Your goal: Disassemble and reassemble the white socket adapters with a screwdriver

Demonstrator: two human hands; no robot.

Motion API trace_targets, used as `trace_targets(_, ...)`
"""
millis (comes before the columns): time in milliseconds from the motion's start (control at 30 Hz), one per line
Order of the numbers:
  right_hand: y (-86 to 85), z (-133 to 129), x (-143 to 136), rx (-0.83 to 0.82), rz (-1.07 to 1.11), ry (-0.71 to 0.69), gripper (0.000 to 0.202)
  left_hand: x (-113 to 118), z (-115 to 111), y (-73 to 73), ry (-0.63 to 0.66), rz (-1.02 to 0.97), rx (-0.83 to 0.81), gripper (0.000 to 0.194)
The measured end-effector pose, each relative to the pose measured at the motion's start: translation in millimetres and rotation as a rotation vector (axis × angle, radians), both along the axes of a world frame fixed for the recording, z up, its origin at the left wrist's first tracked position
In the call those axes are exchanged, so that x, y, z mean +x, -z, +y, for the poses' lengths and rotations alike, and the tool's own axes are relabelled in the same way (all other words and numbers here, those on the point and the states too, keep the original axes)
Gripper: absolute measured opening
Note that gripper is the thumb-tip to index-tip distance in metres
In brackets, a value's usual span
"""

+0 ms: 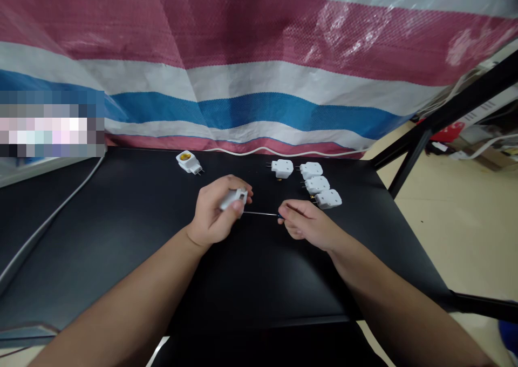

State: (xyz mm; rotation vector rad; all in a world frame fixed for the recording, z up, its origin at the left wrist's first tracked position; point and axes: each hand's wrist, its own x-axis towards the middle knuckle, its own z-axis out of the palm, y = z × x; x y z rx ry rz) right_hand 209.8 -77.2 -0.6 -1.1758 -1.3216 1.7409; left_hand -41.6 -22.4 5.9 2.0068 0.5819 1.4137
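Fingers wrapped round it, my left hand (218, 210) holds a white plug-like piece (233, 198) above the black table. My right hand (303, 222) is closed on the handle of a thin screwdriver (261, 213), most of the handle hidden in the fingers. The metal shaft points left and its end reaches the lower edge of the white piece; the exact contact cannot be seen. Beyond my left hand, a white plug with a round yellow part (185, 156) lies on the table. Several similar white plugs lie beyond my right hand, one (282, 168) apart from a slanting row (317, 184).
A striped plastic sheet (243, 38) hangs behind the black table (133, 210). A white cable (60, 208) runs along the left side, another along the back edge. Black metal frame bars (408, 162) stand at the right. A blurred-out patch covers something at the left.
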Motion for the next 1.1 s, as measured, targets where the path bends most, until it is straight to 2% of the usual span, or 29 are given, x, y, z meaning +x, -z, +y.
trace_targets(67, -2.6, -2.2, 1.6, 0.224, -0.143, 0.015, 0.037, 1.3, 1.5, 4.0, -0.011, -0.064, -0.174, 0.028)
trace_targets(167, -7.5, -4.9, 4.8, 0.519, -0.367, 0.036, 0.026, 6.5, 4.1, 7.2, -0.012, -0.115, -0.397, 0.029)
trace_targets(267, -9.3, -5.5, 5.7, 0.607, -0.415, 0.041, 0.022, 11.3, 5.8, 7.2, 0.056, -0.212, -0.551, 0.029)
trace_targets(367, -6.3, -4.5, 3.0, 0.493, -0.328, 0.064, 0.027, 10.4, 5.5, 6.6, 0.053, -0.22, -0.529, 0.028)
trace_targets(433, -3.1, -3.4, 0.1, 0.303, -0.189, 0.062, 0.033, 6.4, 4.4, 5.4, 0.001, -0.116, -0.37, 0.029)
trace_targets(533, 0.1, -2.3, -4.1, -0.011, 0.043, 0.047, 0.041, -0.3, 1.8, 1.3, -0.072, 0.024, -0.04, 0.029)
trace_targets(600, 0.1, -1.9, -6.4, -0.118, 0.119, 0.05, 0.044, -2.1, 0.7, -1.1, -0.091, 0.044, 0.097, 0.028)
trace_targets(633, -0.2, -1.6, -7.3, -0.134, 0.133, 0.058, 0.044, -1.8, 0.8, -1.5, -0.099, 0.04, 0.103, 0.028)
trace_targets(700, -0.5, -0.9, -8.7, -0.12, 0.143, 0.084, 0.042, 1.2, 3.5, 0.3, -0.122, -0.018, -0.035, 0.025)
trace_targets(767, 0.1, -0.1, -9.2, -0.069, 0.128, 0.123, 0.041, 5.8, 10.9, 4.6, -0.145, -0.171, -0.326, 0.021)
trace_targets(833, 1.7, 0.5, -8.7, -0.002, 0.084, 0.143, 0.04, 8.9, 22.2, 9.7, -0.138, -0.413, -0.624, 0.02)
trace_targets(867, 2.5, 0.5, -8.1, 0.042, 0.043, 0.144, 0.039, 8.9, 28.7, 11.9, -0.161, -0.493, -0.729, 0.023)
trace_targets(1000, 2.9, -1.8, -6.0, 0.317, -0.24, 0.119, 0.031, -2.2, 51.4, 17.6, -0.289, -0.663, -0.881, 0.037)
trace_targets(1100, 1.0, -4.4, -6.4, 0.462, -0.375, 0.06, 0.026, -14.5, 62.1, 21.3, -0.27, -0.709, -0.969, 0.046)
